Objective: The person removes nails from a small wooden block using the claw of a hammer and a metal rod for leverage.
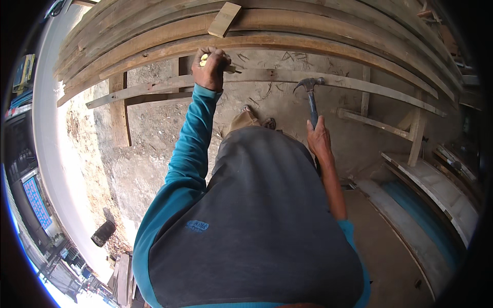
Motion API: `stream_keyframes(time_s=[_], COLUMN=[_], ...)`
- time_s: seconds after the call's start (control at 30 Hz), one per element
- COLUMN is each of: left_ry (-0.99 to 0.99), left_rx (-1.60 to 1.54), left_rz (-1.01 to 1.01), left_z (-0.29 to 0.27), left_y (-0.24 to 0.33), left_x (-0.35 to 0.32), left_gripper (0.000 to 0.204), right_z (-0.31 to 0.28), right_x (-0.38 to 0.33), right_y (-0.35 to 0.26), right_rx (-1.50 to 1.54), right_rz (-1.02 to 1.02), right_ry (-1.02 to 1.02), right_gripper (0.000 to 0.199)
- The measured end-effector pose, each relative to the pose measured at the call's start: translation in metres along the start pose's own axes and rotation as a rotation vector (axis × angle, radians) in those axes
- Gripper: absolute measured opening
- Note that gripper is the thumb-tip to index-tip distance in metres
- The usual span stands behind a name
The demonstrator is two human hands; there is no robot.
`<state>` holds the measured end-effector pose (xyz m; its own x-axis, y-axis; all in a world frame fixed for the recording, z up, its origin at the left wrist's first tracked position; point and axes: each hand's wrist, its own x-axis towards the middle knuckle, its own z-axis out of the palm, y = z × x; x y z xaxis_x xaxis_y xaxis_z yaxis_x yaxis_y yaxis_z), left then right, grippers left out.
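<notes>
Left grip (209,71): fingers closed around yellow item (204,58), kind unclear; thin tip protrudes right. Contact with timber beams (287,41) ahead: cannot tell. Short wood block (224,19): on timber beams, ahead and slightly right of left grip. Hammer (311,102): right of yellow item, well apart; long axis runs away from body, head outward, claw leftward; right hand nearer. Right grip (319,139): closed around hammer handle. Count: yellow item, one; short wood block, one; hammer, one; timber beams, several, exact number unclear.

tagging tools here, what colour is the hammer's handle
The handle is dark blue-grey, seen best in the head view.
</notes>
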<state>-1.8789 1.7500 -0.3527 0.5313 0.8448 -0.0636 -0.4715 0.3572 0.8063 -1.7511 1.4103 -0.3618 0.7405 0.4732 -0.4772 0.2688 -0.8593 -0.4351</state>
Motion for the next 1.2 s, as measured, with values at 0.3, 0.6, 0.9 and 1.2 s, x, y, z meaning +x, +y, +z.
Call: stream_keyframes(time_s=[0.3, 0.6, 0.9, 1.2], left_ry=[-0.228, -0.214, -0.249, -0.338], left_rx=[0.282, 0.269, 0.264, 0.372], left_rz=[-0.103, -0.166, -0.245, -0.303], left_z=[0.046, 0.055, 0.072, 0.067], left_y=[-0.076, -0.080, -0.079, -0.083], left_x=[0.010, 0.031, 0.039, 0.042], left_gripper=[0.017, 0.022, 0.025, 0.030], right_z=[0.010, 0.011, 0.008, -0.035], right_x=[0.004, 0.008, 0.013, 0.010], right_y=[-0.006, 0.003, 0.011, -0.038], right_rx=[0.000, 0.016, -0.001, 0.203], right_rz=[0.026, 0.045, 0.029, -0.072], right_ry=[0.038, -0.002, 0.009, 0.130], right_gripper=[0.048, 0.046, 0.044, 0.034])
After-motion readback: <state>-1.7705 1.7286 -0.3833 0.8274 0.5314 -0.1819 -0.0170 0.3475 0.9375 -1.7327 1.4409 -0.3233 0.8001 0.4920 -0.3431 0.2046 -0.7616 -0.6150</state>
